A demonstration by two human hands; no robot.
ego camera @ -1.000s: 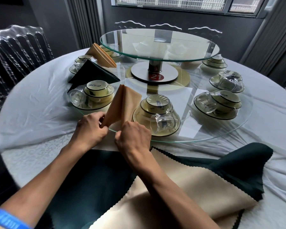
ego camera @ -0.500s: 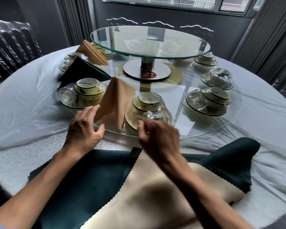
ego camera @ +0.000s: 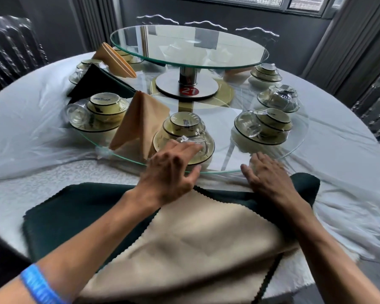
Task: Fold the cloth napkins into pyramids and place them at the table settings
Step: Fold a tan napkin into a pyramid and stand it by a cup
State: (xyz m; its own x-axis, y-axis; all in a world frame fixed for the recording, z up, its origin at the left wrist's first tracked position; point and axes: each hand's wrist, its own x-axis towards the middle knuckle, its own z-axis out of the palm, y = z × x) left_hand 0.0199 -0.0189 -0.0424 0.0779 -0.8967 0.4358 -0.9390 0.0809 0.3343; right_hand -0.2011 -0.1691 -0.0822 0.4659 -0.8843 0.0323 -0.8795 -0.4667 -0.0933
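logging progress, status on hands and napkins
Left hand and right hand open at the glass turntable edge. Tan pyramid napkin stands placed. Beige napkin flat, unfolded.

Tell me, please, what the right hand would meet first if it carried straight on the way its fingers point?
Probably the rim of the lower glass turntable: the right hand lies flat with fingers pointing up and slightly left at it. The wrapped place setting sits farther on; depth is uncertain.
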